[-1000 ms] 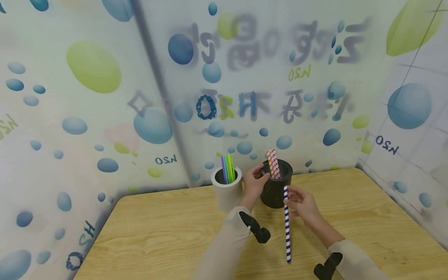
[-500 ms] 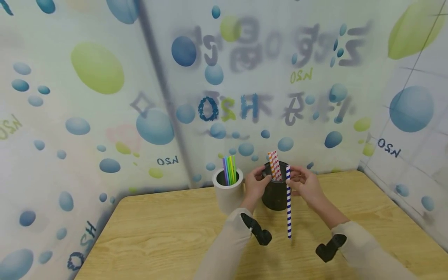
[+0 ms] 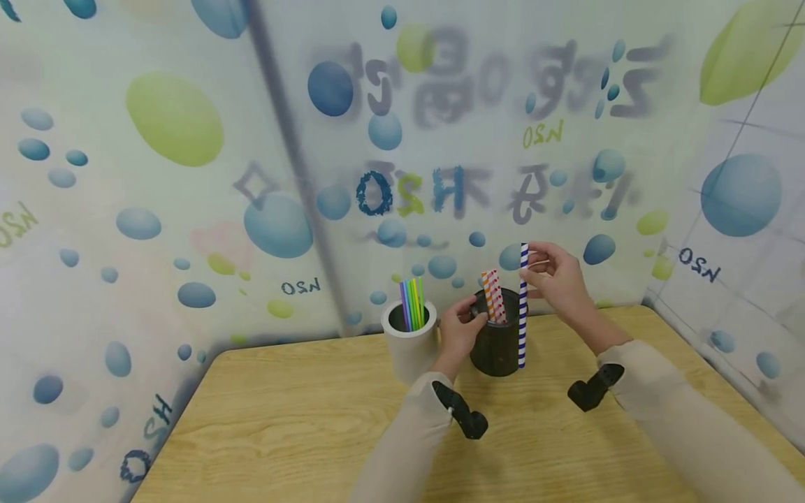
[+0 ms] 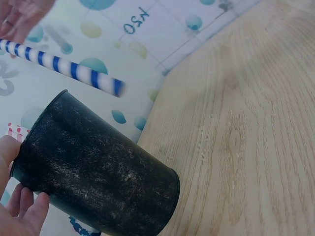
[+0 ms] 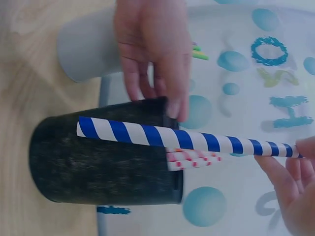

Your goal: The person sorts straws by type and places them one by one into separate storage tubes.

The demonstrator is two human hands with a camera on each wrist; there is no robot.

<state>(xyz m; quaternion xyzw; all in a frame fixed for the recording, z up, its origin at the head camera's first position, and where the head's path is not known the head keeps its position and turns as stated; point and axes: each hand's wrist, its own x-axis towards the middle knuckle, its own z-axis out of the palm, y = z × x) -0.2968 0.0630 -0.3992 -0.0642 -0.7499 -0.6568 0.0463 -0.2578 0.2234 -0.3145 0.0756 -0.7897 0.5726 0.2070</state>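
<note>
My right hand [image 3: 562,285] pinches a blue-and-white striped paper straw [image 3: 523,314] near its top. It holds the straw nearly upright, raised in front of the right side of a black cylindrical pot [image 3: 492,355]. The straw's lower end hangs free outside the pot, above the wood in the left wrist view. My left hand [image 3: 458,334] grips the pot's rim at the left, fingers and thumb at the edge [image 4: 24,209]. Orange-striped and red-dotted paper straws [image 3: 493,297] stand in the pot, their lower ends hidden.
Just left of the black pot stands a white cylindrical pot [image 3: 409,353] with several bright plastic straws [image 3: 412,305] in it. Both pots are at the back of a wooden table [image 3: 302,419], near a bubble-printed curtain [image 3: 189,265].
My right hand has risen with the blue-and-white straw, from in front of the black pot to above its rim level. The left hand stays on the pot.
</note>
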